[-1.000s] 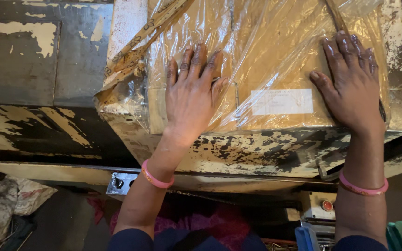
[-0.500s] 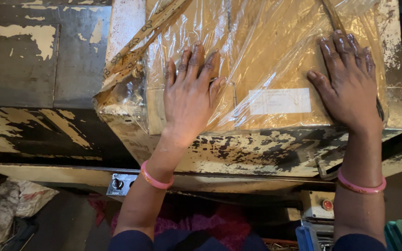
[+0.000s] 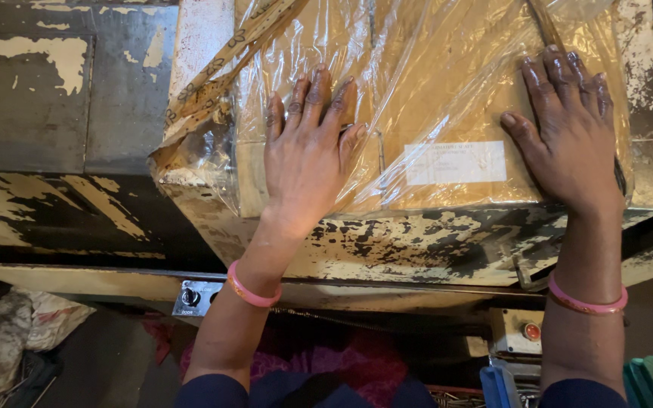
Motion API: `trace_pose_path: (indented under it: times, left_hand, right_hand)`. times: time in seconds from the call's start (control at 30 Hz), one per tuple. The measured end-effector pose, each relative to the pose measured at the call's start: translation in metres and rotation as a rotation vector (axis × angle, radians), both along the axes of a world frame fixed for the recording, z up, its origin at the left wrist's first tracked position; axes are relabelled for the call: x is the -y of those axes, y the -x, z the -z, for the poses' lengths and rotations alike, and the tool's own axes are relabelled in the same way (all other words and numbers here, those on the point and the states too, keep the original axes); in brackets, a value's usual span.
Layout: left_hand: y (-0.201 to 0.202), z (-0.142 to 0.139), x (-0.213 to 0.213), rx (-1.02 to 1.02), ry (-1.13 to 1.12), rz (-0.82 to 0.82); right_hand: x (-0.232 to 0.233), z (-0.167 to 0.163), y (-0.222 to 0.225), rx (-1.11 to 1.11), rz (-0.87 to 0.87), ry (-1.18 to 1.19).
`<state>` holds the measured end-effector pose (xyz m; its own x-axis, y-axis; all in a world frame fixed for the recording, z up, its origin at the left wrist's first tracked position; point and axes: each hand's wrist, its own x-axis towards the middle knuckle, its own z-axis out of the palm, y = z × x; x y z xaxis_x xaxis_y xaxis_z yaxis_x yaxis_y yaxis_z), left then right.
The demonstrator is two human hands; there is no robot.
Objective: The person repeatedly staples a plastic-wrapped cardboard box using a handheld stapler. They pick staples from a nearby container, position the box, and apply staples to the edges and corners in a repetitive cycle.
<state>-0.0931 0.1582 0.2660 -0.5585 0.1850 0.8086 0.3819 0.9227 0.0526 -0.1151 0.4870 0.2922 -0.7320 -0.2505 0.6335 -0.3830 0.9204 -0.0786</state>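
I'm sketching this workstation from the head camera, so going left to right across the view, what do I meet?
Dark metal surface with peeling paint → left hand flat on the plastic-wrapped brown package → white label → right hand, also flat on the package.

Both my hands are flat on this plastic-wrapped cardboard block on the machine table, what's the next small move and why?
Probably smooth the clear plastic film outward with both palms. The left hand and right hand lie flat on the brown cardboard block, and the film over it is wrinkled, with loose folds bunched at the block's left corner. Flattening it first should help the wrap sit tight.
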Motion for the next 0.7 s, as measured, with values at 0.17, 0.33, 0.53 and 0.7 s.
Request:
trace_pose_path:
  times: [0.17, 0.33, 0.53, 0.7]
  left_hand:
    - [0.0008, 0.0006, -0.0002, 0.006, -0.001, 0.000]
    - [0.0012, 0.0015, -0.0008, -0.014, -0.003, 0.006]
    - [0.0004, 0.0011, -0.0016, -0.011, -0.009, 0.011]
    - [-0.0004, 0.0004, -0.0019, -0.003, -0.016, 0.018]
  right_hand:
    - [0.0009, -0.0008, -0.0007, -0.003, 0.001, 0.005]
    - [0.0005, -0.0008, -0.0024, -0.010, -0.009, -0.005]
    - [0.0001, -0.0004, -0.0033, -0.012, -0.007, 0.004]
    - [0.0001, -0.0002, -0.0034, -0.010, -0.007, 0.008]
